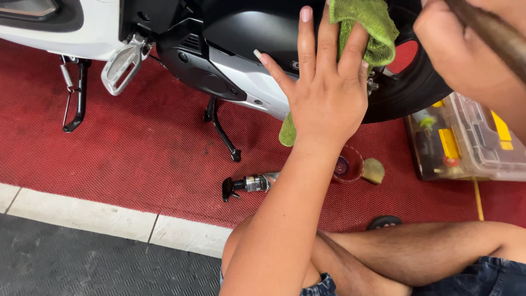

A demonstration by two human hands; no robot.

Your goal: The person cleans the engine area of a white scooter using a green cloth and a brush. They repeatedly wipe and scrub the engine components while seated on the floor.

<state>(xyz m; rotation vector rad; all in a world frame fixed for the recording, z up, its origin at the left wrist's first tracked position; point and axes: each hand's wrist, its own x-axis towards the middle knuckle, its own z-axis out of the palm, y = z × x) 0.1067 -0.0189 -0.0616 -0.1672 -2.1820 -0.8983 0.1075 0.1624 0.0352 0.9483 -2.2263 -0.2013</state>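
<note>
My left hand (327, 93) presses a green cloth (368, 28) flat against the black side panel (241, 30) of a scooter, fingers spread and pointing up. The cloth bunches over my fingertips and a corner hangs out below my palm. My right hand (457, 52) is at the top right, in front of the black rear tyre (408, 93). A blurred brown bar (496, 33) crosses it close to the camera. Its fingers are hidden, so its grip is unclear.
The scooter stands on a red mat (137, 148) on its centre stand (222, 131). A side stand (76, 104) and a metal footrest (121, 63) are to the left. A spray bottle (249, 184), a small round tin (346, 164) and a clear organiser box (468, 142) lie on the mat. My bent legs (405, 257) fill the foreground.
</note>
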